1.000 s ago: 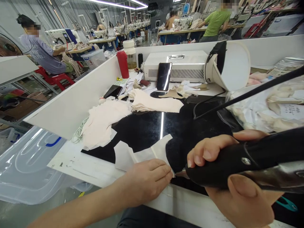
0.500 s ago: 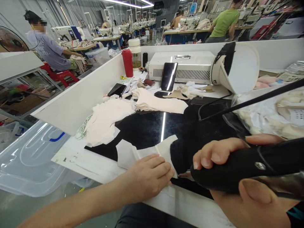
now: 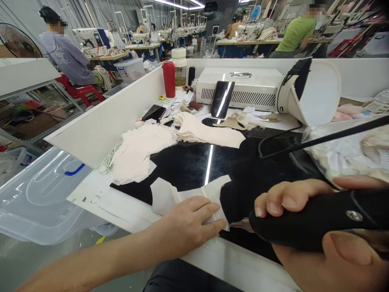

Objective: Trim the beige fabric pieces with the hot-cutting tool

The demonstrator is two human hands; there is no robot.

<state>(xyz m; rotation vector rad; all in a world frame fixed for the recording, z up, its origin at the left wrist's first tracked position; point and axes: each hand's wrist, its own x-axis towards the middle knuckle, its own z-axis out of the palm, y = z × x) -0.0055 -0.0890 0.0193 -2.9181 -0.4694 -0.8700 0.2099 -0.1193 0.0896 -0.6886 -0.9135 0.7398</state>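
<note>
My left hand (image 3: 194,227) lies on a white fabric piece (image 3: 164,196), its fingers stretched out and a little apart, pressing on it near the front table edge. The piece has a curved upper edge and two raised seam-like strips. In my right hand (image 3: 337,251) is a bulky black hand-held tool (image 3: 304,225) with a round screw on its side; I cannot make out its exact kind. The fingers curl over its top and the thumb lies along the near side. A thin shiny tip (image 3: 241,224) shows between the tool and the fabric's right corner.
Behind the black work surface (image 3: 243,174) lie pale fabric stacks (image 3: 142,150), a leaning phone (image 3: 222,99), a white vented box (image 3: 240,87) and a lamp-like cone (image 3: 319,93). A black rod (image 3: 328,136) crosses on the right. A plastic bin (image 3: 39,194) stands left.
My left fingers have spread further apart on the fabric. The tool and my right hand appear slightly farther right. The whole view has shifted a little; the fabric piece lies much the same.
</note>
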